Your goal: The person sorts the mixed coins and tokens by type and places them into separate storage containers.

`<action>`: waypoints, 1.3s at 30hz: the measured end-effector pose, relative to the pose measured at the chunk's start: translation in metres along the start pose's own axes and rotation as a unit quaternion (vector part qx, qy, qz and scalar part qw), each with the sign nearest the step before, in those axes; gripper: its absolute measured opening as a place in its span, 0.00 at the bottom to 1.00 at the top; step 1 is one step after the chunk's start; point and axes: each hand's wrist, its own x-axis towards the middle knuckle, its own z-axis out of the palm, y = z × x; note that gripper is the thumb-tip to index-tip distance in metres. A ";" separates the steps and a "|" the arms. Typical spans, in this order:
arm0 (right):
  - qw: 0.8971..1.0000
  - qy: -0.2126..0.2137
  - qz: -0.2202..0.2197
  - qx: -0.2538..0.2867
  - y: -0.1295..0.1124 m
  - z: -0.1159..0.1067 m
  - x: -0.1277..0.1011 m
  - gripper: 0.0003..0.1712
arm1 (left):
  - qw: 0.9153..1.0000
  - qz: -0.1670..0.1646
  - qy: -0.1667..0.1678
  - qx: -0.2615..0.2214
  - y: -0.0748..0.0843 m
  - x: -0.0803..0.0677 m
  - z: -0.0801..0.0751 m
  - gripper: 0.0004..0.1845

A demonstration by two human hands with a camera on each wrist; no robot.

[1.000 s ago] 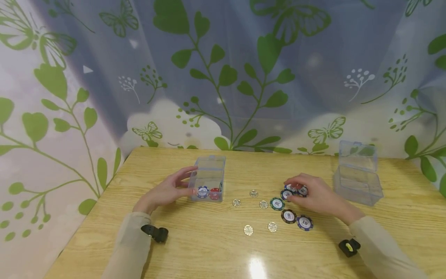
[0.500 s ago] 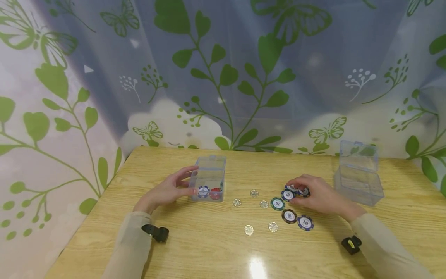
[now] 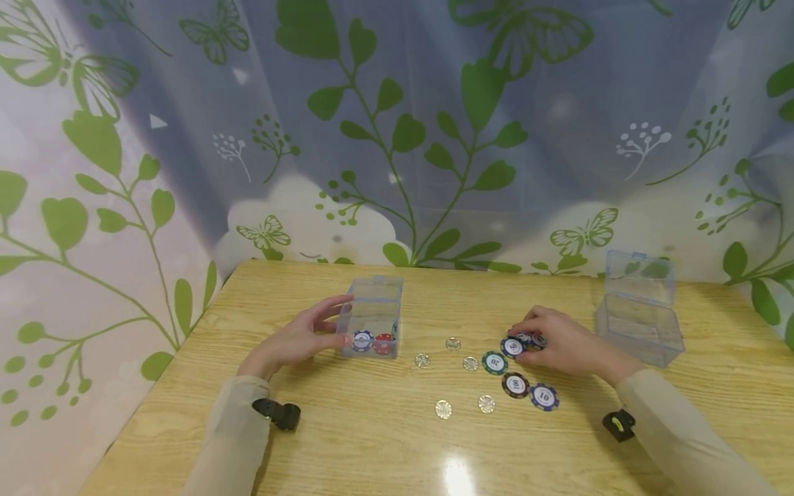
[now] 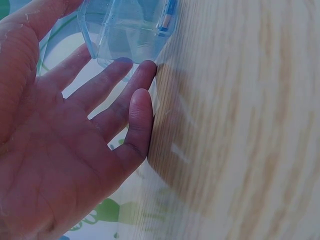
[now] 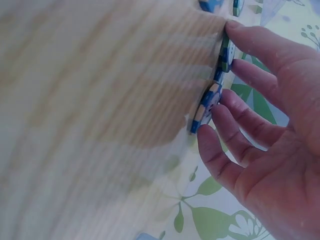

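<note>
My left hand [image 3: 298,337] holds the left side of a clear plastic box [image 3: 374,300], its thumb at the near corner and its forefinger by the hinge. Through the lidded box's wall show a blue poker chip [image 3: 362,340] and a red poker chip [image 3: 384,344]. My right hand [image 3: 561,344] bends over a cluster of chips, pinching a dark blue 50 poker chip [image 3: 512,346] between thumb and forefinger. Other blue chips lie partly hidden under its fingers; in the right wrist view, a blue-and-cream chip [image 5: 205,107] stands near the fingertips.
Close by lie a green 20 chip [image 3: 495,362], a black 100 chip [image 3: 515,385] and a blue 10 chip [image 3: 544,397]. Several small metallic coins [image 3: 443,410] are spread between the hands. A second clear box [image 3: 642,337] stands with its lid up at the right.
My right hand has shifted slightly over the chips, and the blue chips behind the 50 chip are now more covered. The left hand and its box have stayed in place.
</note>
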 end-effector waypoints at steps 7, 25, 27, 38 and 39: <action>1.000 -0.013 -0.009 -0.006 0.001 -0.001 0.006 0.22 | 1.000 -0.001 -0.001 0.003 0.000 0.000 -0.001 0.43; 0.999 -0.021 0.015 0.040 -0.002 -0.001 0.012 0.19 | 1.000 0.001 -0.007 0.009 0.001 0.000 -0.001 0.44; 0.998 -0.025 0.017 0.052 -0.002 -0.001 0.012 0.19 | 1.000 0.000 -0.003 0.009 0.000 0.000 -0.001 0.44; 0.989 -0.047 0.036 0.135 0.003 -0.002 0.008 0.21 | 1.000 0.001 -0.002 -0.003 0.001 0.000 0.001 0.43; 0.987 -0.046 0.039 0.146 0.004 -0.002 0.008 0.21 | 1.000 0.002 -0.002 -0.003 0.002 0.000 0.001 0.43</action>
